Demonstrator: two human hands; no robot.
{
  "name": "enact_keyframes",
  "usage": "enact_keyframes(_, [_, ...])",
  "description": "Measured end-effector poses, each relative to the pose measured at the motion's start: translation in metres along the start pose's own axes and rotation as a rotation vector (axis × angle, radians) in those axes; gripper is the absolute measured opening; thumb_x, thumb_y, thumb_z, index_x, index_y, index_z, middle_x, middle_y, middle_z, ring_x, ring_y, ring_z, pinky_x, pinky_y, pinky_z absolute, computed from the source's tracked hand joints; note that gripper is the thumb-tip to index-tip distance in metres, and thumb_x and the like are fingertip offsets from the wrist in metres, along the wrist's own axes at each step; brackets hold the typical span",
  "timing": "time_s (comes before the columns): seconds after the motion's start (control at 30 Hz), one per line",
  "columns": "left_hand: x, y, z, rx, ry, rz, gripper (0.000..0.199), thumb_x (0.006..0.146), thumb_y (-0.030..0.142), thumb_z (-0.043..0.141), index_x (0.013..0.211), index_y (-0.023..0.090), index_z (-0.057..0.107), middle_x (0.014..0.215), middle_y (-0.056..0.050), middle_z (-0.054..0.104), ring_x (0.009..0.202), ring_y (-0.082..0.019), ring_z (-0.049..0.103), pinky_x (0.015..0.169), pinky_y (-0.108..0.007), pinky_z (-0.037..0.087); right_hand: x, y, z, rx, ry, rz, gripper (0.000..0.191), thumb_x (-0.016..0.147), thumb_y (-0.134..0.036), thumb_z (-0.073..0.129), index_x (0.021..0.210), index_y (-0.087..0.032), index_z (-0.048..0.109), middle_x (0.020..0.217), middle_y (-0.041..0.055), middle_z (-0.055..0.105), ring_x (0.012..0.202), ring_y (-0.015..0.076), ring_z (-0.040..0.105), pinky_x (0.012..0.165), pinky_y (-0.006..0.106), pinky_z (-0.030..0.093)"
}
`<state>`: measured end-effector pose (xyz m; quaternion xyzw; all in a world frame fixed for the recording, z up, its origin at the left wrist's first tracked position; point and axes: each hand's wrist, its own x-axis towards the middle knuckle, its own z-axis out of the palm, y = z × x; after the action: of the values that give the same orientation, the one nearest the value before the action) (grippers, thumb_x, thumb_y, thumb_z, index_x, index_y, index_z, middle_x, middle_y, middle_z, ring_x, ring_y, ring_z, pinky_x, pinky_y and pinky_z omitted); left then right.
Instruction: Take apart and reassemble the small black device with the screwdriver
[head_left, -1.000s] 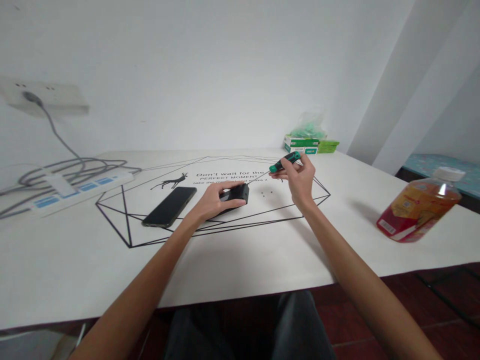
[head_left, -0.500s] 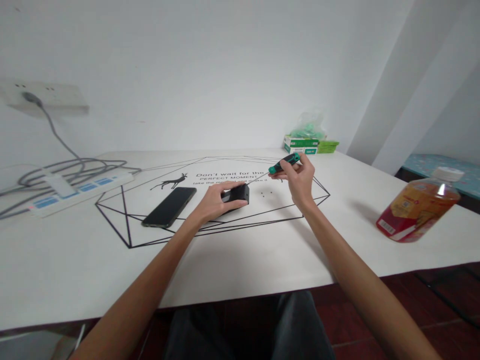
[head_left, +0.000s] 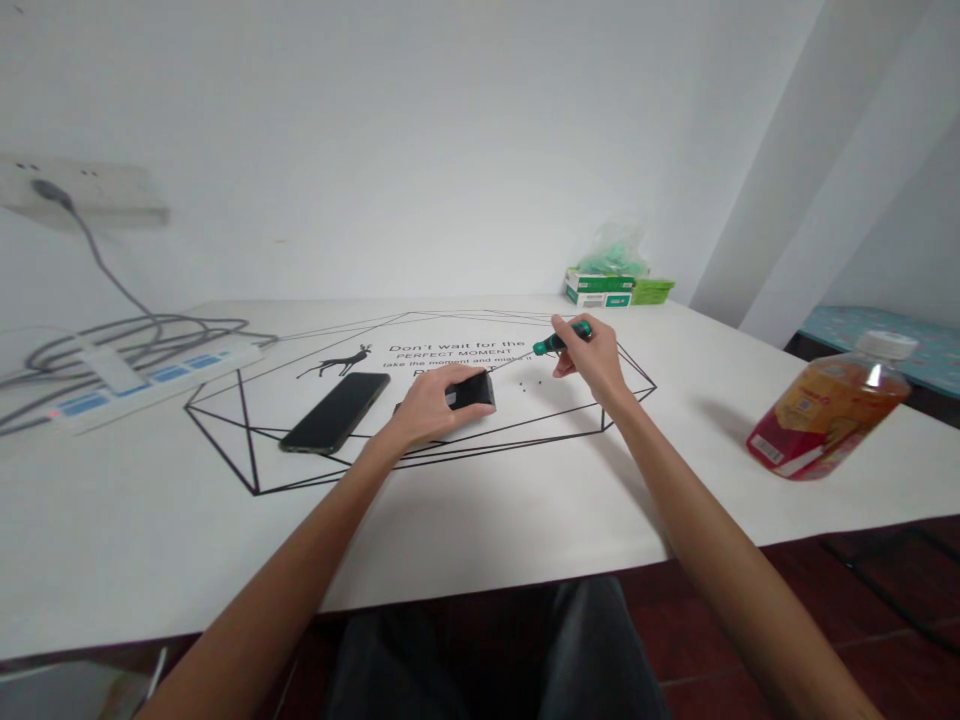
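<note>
- My left hand [head_left: 426, 408] lies over a black box [head_left: 471, 391] on the counter [head_left: 480, 520], grip closed on it.
- My right hand [head_left: 592, 358] pinches a green screwdriver [head_left: 556, 342], which slants down left toward the box.
- Tiny screws [head_left: 531, 384] lie on the counter between my hands.
- A phone [head_left: 335, 411] lies just left of the box.
- A bottle [head_left: 829, 408] lies far right; a power strip [head_left: 142, 380] sits far left.

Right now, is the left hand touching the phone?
Apart. Head view shows bare table between the left hand, resting on the black box, and the phone.
</note>
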<state>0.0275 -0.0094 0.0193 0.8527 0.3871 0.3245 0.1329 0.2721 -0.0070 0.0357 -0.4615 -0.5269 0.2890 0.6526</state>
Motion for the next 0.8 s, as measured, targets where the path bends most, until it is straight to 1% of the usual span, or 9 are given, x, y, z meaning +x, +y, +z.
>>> enact_keyframes(0.1, [-0.001,-0.008,0.004,0.066,-0.013,0.0,0.06,0.071,0.058,0.067,0.117,0.02,0.066,0.124,-0.01,0.064,0.115,-0.029,0.057,0.102,-0.042,0.042,0.009,0.013,-0.008,0.043,-0.153,0.243,0.041,0.077,-0.057,0.062,0.072,-0.018,0.053,0.043,-0.0006,0.058,0.033,0.016,0.056,0.031,0.027,0.049])
enact_keyframes(0.17, [-0.002,-0.01,0.005,0.097,-0.039,0.004,0.059,0.071,0.058,0.066,0.117,0.02,0.066,0.125,-0.01,0.063,0.115,-0.029,0.057,0.101,-0.042,0.042,0.013,0.022,-0.014,0.11,-0.235,0.322,0.036,0.079,-0.05,0.064,0.074,-0.016,0.055,0.051,0.002,0.063,0.037,0.015,0.057,0.033,0.028,0.051])
enact_keyframes(0.23, [-0.003,-0.011,0.006,0.128,-0.076,0.014,0.06,0.072,0.058,0.066,0.118,0.02,0.066,0.124,-0.01,0.063,0.113,-0.029,0.058,0.099,-0.042,0.043,0.016,0.028,-0.019,0.116,-0.267,0.325,0.031,0.076,-0.042,0.07,0.072,-0.015,0.056,0.053,0.0029,0.064,0.039,0.0131,0.057,0.035,0.025,0.051])
enact_keyframes(0.3, [-0.004,-0.012,0.007,0.164,-0.111,0.023,0.061,0.072,0.06,0.066,0.118,0.02,0.066,0.123,-0.01,0.064,0.113,-0.03,0.058,0.098,-0.042,0.043,0.017,0.033,-0.023,0.067,-0.305,0.319,0.032,0.073,-0.041,0.074,0.071,-0.015,0.056,0.053,0.0031,0.065,0.037,0.0119,0.055,0.034,0.023,0.05])
enact_keyframes(0.37, [-0.005,-0.012,0.009,0.197,-0.136,0.032,0.062,0.071,0.062,0.064,0.118,0.021,0.065,0.123,-0.01,0.064,0.112,-0.031,0.058,0.098,-0.042,0.043,0.016,0.037,-0.027,-0.003,-0.36,0.312,0.036,0.073,-0.047,0.073,0.071,-0.016,0.055,0.047,0.001,0.062,0.033,0.0116,0.052,0.032,0.022,0.047])
enact_keyframes(0.47, [-0.007,-0.013,0.012,0.224,-0.175,0.052,0.064,0.072,0.063,0.062,0.12,0.02,0.065,0.123,-0.011,0.063,0.109,-0.032,0.059,0.095,-0.043,0.044,0.012,0.041,-0.033,-0.127,-0.43,0.31,0.043,0.077,-0.059,0.063,0.071,-0.018,0.051,0.038,-0.0036,0.052,0.028,0.011,0.046,0.027,0.021,0.041])
enact_keyframes(0.57, [-0.008,-0.013,0.013,0.255,-0.202,0.054,0.064,0.073,0.063,0.061,0.121,0.02,0.064,0.124,-0.011,0.062,0.107,-0.032,0.06,0.093,-0.043,0.044,0.009,0.041,-0.038,-0.2,-0.503,0.391,0.047,0.079,-0.065,0.056,0.071,-0.019,0.049,0.037,-0.007,0.045,0.026,0.0085,0.039,0.025,0.02,0.035])
enact_keyframes(0.7, [-0.008,-0.01,0.013,0.292,-0.203,0.048,0.064,0.074,0.062,0.06,0.121,0.019,0.064,0.125,-0.011,0.062,0.109,-0.032,0.059,0.092,-0.043,0.045,0.007,0.036,-0.043,-0.165,-0.625,0.428,0.042,0.067,-0.051,0.077,0.075,-0.02,0.05,0.043,-0.0105,0.042,0.03,0.0052,0.033,0.03,0.02,0.038])
enact_keyframes(0.8, [-0.009,-0.009,0.012,0.309,-0.211,0.041,0.064,0.075,0.062,0.059,0.122,0.018,0.063,0.125,-0.011,0.061,0.11,-0.032,0.058,0.094,-0.044,0.044,0.006,0.035,-0.043,-0.277,-0.625,0.366,0.046,0.068,-0.057,0.073,0.065,-0.018,0.049,0.042,-0.0069,0.043,0.033,0.0058,0.035,0.032,0.02,0.033])
